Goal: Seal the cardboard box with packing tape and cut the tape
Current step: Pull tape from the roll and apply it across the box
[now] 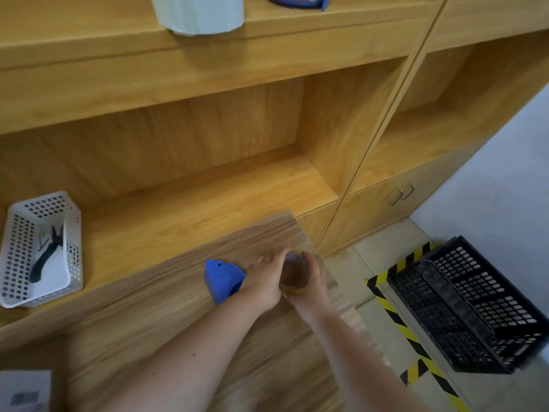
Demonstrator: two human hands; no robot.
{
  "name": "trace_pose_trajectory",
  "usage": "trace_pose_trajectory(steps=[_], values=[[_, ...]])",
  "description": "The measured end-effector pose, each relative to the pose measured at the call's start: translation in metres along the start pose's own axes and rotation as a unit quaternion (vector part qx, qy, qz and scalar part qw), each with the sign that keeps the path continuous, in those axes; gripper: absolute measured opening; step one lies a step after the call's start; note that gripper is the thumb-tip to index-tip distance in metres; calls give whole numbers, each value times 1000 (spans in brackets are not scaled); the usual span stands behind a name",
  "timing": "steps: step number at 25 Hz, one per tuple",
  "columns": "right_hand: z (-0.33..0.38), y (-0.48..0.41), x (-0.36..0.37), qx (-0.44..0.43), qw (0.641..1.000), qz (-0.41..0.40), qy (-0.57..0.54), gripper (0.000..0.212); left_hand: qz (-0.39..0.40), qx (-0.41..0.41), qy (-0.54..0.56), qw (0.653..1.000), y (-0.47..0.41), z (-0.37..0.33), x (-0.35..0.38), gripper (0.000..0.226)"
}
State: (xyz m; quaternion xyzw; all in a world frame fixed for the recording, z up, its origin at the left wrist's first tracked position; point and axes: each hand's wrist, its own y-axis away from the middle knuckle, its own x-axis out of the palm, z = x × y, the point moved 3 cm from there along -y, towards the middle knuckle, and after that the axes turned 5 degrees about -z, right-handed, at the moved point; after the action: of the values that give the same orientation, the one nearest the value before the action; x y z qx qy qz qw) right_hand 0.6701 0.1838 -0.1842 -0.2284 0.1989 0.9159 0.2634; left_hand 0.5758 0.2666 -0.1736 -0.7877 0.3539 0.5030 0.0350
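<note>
A brown tape roll (pixel 294 273), blue holder (pixel 222 279), white perforated basket (pixel 17 233), yellow-black striped floor tape (pixel 413 337).

Head camera looks steeply down, close over the table (pixel 148 307), somewhat blurred.

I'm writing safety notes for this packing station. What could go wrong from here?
Both hands, left hand and right hand, hold the brown tape roll near the table's right edge; a slip could drop it toward the black crate. The cutting tool lies far left in the white basket, an awkward reach.
</note>
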Motion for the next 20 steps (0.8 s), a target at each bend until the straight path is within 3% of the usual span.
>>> trace_pose_trajectory(steps=[4,9,20], values=[[-10,0,9,11,999,-14,47,93,7,1,13,1000,0,4,6,93],[5,6,-2,-26,993,-20,114,86,-42,14,35,998,17,5,-19,80],[85,109,6,-147,987,51,26,46,-107,37,101,988,158,59,-74,58]])
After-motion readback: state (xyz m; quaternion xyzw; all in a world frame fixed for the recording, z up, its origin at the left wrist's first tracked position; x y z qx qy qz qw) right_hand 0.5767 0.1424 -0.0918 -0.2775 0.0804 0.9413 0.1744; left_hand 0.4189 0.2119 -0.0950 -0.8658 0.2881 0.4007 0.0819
